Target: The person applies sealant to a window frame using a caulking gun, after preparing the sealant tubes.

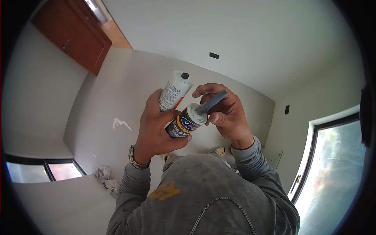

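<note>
My left hand is wrapped around two sealant cartridges side by side. One is a black and yellow sealant tube labelled for glass, with a grey nozzle pointing up and to the right. The other is a white cartridge with printed text and a dark stub at its top. Around the nozzle, my right hand is curved with its fingers and thumb apart. Its thumb is close to the nozzle's base; whether it touches cannot be made out.
On the pale floor lies a small white object. Crumpled debris is heaped by the left wall. A brown door is at the upper left, a low window at the left, and a glazed door at the right.
</note>
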`<action>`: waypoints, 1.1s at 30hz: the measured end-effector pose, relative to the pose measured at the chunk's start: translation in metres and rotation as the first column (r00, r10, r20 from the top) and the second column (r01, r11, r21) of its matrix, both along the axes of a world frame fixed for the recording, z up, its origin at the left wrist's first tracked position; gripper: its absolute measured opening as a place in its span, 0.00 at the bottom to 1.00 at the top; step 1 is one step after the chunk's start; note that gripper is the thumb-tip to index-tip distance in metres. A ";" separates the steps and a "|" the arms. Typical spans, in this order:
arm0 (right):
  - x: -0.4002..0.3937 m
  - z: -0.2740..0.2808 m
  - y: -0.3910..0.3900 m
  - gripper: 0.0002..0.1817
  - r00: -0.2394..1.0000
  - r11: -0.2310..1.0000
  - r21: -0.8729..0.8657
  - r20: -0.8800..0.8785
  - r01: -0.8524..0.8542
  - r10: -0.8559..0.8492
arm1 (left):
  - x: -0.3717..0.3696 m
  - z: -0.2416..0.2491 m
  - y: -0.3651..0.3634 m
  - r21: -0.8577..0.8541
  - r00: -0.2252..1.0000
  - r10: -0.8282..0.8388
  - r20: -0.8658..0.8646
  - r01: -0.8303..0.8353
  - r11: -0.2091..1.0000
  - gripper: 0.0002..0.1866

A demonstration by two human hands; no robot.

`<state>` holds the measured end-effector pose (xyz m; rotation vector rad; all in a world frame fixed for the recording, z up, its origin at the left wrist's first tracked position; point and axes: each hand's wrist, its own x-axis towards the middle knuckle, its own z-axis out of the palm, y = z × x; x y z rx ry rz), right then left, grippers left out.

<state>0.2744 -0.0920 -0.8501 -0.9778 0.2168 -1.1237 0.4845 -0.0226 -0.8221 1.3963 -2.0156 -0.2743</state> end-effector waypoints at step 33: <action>0.042 -0.065 -0.217 0.20 0.761 0.807 -0.166 0.270 -0.566 0.589 | -0.119 -0.087 0.013 -0.204 0.061 0.971 0.230 -0.973 0.109 0.17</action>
